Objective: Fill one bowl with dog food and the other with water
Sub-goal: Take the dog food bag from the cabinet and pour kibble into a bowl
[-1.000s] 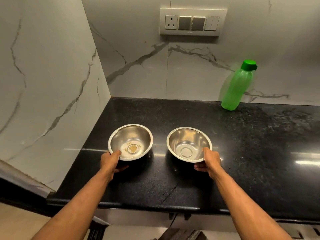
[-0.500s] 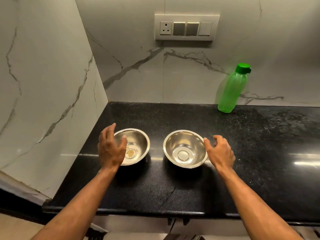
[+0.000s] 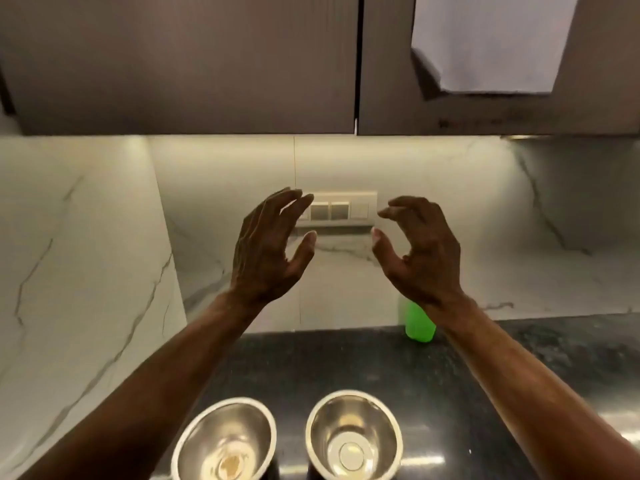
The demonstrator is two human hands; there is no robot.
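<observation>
Two steel bowls stand side by side on the black counter (image 3: 346, 362) at the bottom of the view. The left bowl (image 3: 224, 439) has a small yellowish patch at its base. The right bowl (image 3: 354, 434) holds nothing. My left hand (image 3: 270, 251) and my right hand (image 3: 420, 251) are raised in the air well above the bowls, in front of the wall. Both have loosely curved fingers and hold nothing. A green bottle (image 3: 419, 323) stands at the back of the counter, mostly hidden behind my right wrist.
Dark upper cabinet doors (image 3: 194, 64) hang above, with a pale reflection on the right door (image 3: 485, 43). A switch panel (image 3: 343, 209) sits on the marble back wall between my hands. A marble side wall (image 3: 79, 271) closes the left.
Both hands let go of the bowls and rose from the counter to chest height. The view tilted up, bringing the cabinets in and pushing the bowls to the bottom edge.
</observation>
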